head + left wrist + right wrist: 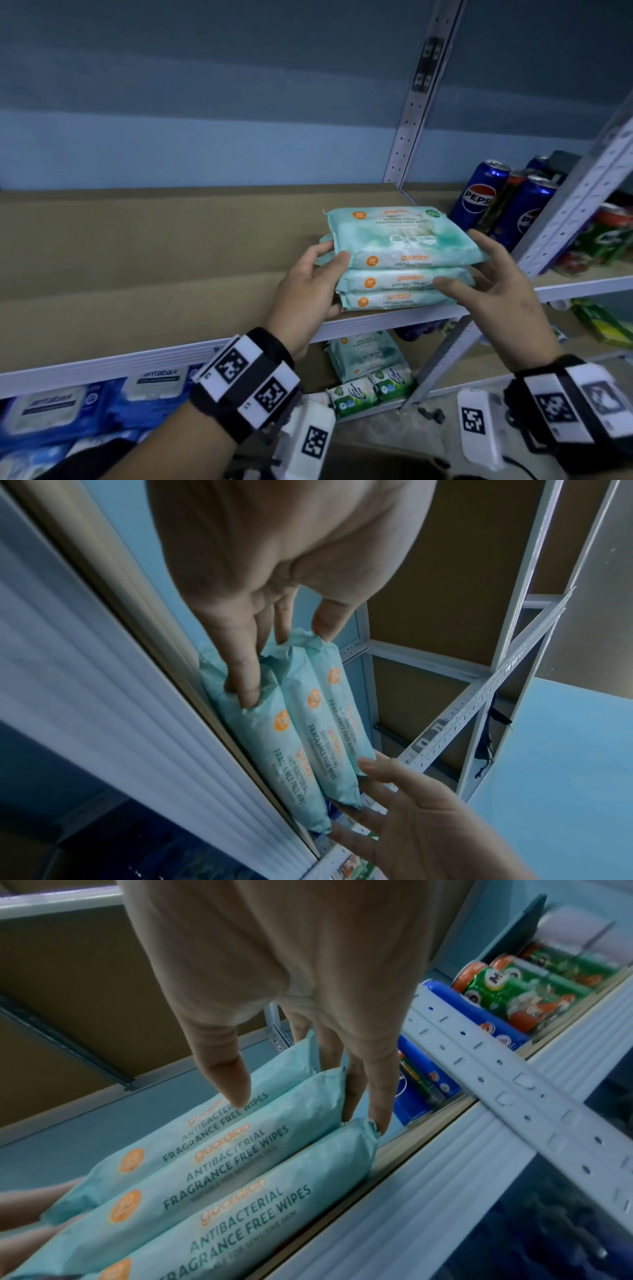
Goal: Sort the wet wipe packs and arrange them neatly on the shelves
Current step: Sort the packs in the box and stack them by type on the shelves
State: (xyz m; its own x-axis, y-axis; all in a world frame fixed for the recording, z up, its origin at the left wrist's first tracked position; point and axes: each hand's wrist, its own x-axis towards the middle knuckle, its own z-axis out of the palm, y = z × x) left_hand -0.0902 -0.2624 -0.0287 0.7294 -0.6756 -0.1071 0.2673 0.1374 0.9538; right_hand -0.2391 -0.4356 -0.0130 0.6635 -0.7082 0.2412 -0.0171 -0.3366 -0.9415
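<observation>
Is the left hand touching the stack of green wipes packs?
Touching. In the left wrist view, the left hand presses a fingertip into one pack of the stack; the head view agrees.

This looks like a shop or stockroom. Metal racking with perforated uprights carries brown shelf boards stocked with packaged goods: a stack of green wet wipe packs, blue wipe packs on the shelf below, Pepsi cans and green drink cans in the next bay.
</observation>
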